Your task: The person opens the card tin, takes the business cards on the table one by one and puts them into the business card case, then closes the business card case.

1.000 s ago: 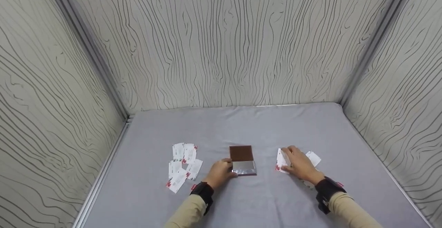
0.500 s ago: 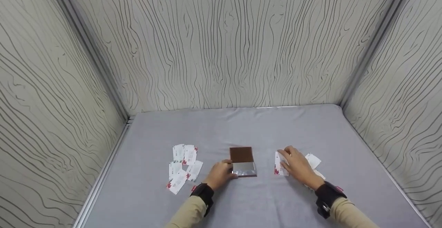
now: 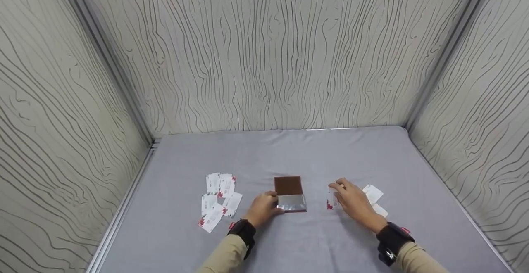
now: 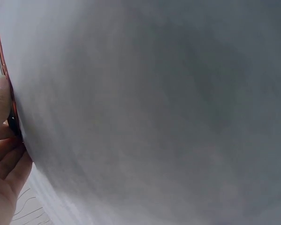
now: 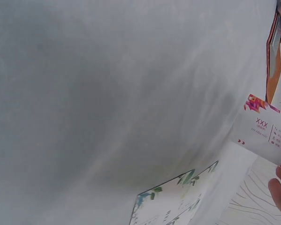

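A brown card holder (image 3: 288, 185) lies opened flat at mid-table, with a silvery clear-fronted pocket on its near half. My left hand (image 3: 262, 209) holds its left edge; in the left wrist view, thumb and fingers (image 4: 0, 101) close on the holder's thin side. To the right, my right hand (image 3: 356, 203) pinches a white business card with red flowers (image 3: 330, 204). Seen from the right wrist, this card (image 5: 260, 129) stands tilted over the cloth, fingers at its edge. Other white cards (image 3: 373, 193) lie just beyond and under the right hand, partly hidden by it.
Several business cards with red and green flower corners (image 3: 213, 217) lie spread and overlapping left of the holder. A grey cloth (image 3: 318, 153) covers the table. Wood-grain patterned panels (image 3: 264, 58) stand at the back and on both sides.
My right hand has shifted slightly left with the pinched card, which has turned more square to the view. More of the cards beneath that hand now show. My left hand and the holder stay put.
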A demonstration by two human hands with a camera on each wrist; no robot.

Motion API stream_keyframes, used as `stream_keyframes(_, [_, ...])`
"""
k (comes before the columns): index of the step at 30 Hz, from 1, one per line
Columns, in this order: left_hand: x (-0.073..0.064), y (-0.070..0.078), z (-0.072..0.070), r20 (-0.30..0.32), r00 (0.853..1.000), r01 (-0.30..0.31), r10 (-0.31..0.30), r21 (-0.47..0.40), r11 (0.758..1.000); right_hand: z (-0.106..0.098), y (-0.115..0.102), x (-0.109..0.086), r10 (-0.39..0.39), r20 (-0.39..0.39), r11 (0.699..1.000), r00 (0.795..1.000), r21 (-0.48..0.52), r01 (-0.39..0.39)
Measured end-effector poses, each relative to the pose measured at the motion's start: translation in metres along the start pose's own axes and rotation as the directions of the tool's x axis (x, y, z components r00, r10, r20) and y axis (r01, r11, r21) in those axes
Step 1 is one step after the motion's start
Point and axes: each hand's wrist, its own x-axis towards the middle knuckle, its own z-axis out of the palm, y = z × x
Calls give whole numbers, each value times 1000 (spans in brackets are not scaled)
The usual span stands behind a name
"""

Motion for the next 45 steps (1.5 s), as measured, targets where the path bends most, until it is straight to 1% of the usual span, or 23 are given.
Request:
stream_keyframes(3, [0, -1, -1, -10, 999, -35, 36, 7, 999, 0, -4, 3, -19, 3, 1000, 1000, 4, 19])
stream_keyframes(5, [0, -1, -1, -10, 999, -48, 48, 10, 999, 1, -6, 6, -33, 5, 999, 999, 11, 33])
stream_keyframes(10, [0, 1, -3, -7, 999, -38, 38, 1, 999, 0, -12, 13, -50, 10, 999, 999, 18, 50])
stream_keyframes(15, [-1, 0, -2, -8, 1000, -21, 21, 1, 1000, -1, -20, 20, -34, 54, 999, 998, 33, 32])
stream_keyframes(18, [0, 0, -1, -3, 1000, -12, 12, -6, 1000, -1, -25, 23, -23, 76, 998, 997, 62, 18])
stream_keyframes(21, [1, -1, 1, 0, 1000, -5, 5, -12, 1000, -1, -30, 27, -28, 84, 995, 996, 101, 20])
stream_keyframes(26, [1, -2, 1, -9, 1000, -2, 2, -12, 1000, 2, -37, 33, -53, 54, 986, 997, 162, 44])
stream_keyframes(28, [1, -2, 2, -9, 1000, 2, -2, -14, 1000, 3, -39, 35, -64, 21, 983, 998, 173, 59])
stream_keyframes(32, [0, -2, 1, -13, 1000, -11, 11, -2, 1000, 7, -40, 40, -87, -53, 980, 995, 173, 95])
stream_keyframes(36, [-1, -1, 0, -21, 999, -34, 34, 17, 999, 12, -41, 42, -67, -103, 979, 992, 187, 86])
stream_keyframes(39, [-1, -1, 0, -22, 999, -33, 34, 21, 999, 15, -42, 43, -25, -105, 973, 994, 224, 49])
stream_keyframes(41, [-1, -1, 0, -22, 999, -28, 28, 25, 999, 17, -43, 43, -3, -92, 966, 996, 256, 26])
stream_keyframes(45, [0, -2, 1, -26, 999, -19, 20, 31, 999, 22, -47, 43, 4, -57, 946, 998, 324, 15])
